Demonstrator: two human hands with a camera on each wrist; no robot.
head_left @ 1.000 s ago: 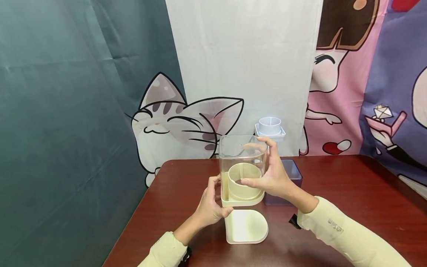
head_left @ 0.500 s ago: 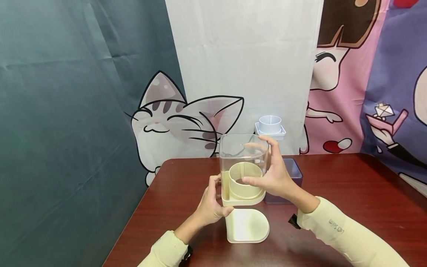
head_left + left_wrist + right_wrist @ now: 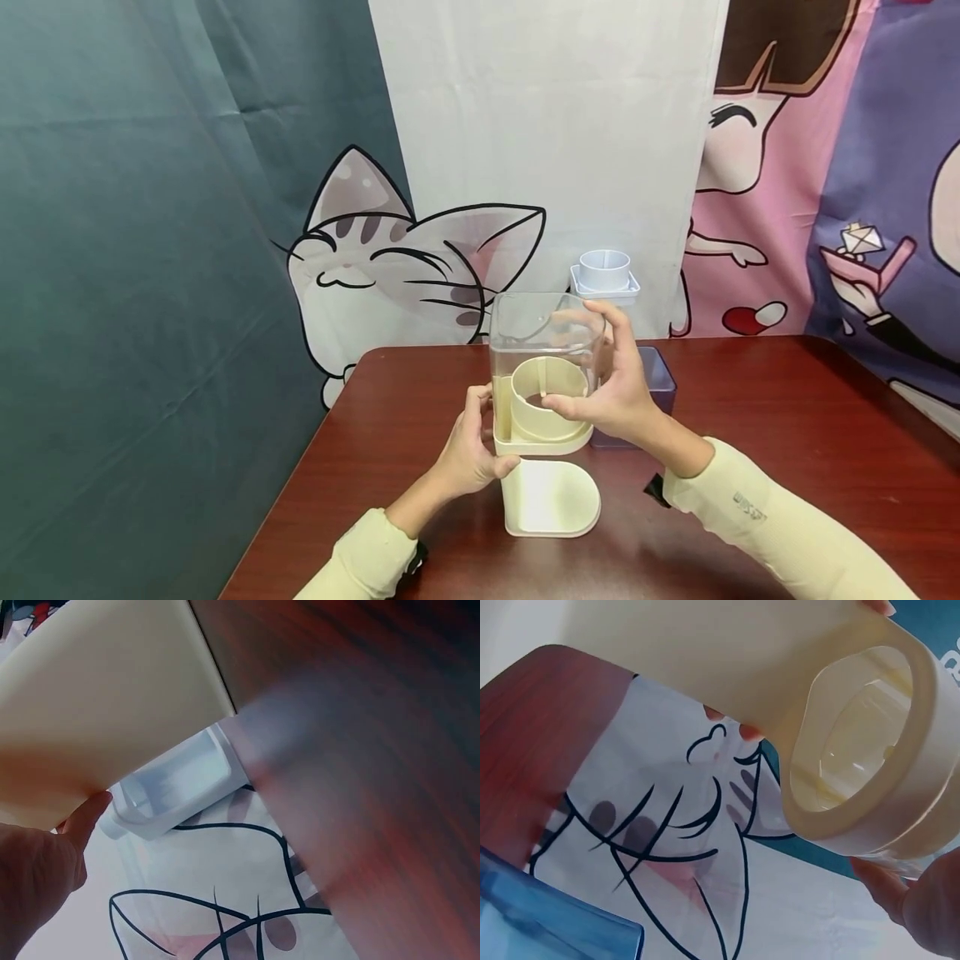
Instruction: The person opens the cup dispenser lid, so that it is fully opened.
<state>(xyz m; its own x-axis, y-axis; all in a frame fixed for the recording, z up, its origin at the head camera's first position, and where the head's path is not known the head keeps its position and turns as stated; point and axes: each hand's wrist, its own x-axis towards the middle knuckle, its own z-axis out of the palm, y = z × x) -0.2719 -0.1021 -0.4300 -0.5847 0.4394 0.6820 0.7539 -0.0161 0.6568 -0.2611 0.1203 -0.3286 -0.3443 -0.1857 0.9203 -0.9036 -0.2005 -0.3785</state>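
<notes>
A cream stand (image 3: 551, 500) with a flat rounded base stands on the table in the head view. Its upper holder carries a round cream collar (image 3: 528, 421), and a clear plastic container (image 3: 517, 329) stands around and above that collar. My left hand (image 3: 468, 454) grips the stand's upright from the left, thumb in front and fingers behind. The right hand (image 3: 622, 396) holds the clear container from the right, its thumb across the front near the collar. In the left wrist view the stand's broad panel (image 3: 112, 690) partly hides the fingers. The right wrist view shows the holder's opening (image 3: 802, 787) from below.
Behind the right hand a bluish-purple translucent container (image 3: 660, 383) rests on the table (image 3: 787, 467). A pale blue stand top with a round collar (image 3: 604, 273) rises at the back. A printed curtain (image 3: 480, 125) hangs beyond the table's far edge.
The head view has tilted slightly, so everything sits a little higher in it. Both hands keep the same hold on the stand and the clear container.
</notes>
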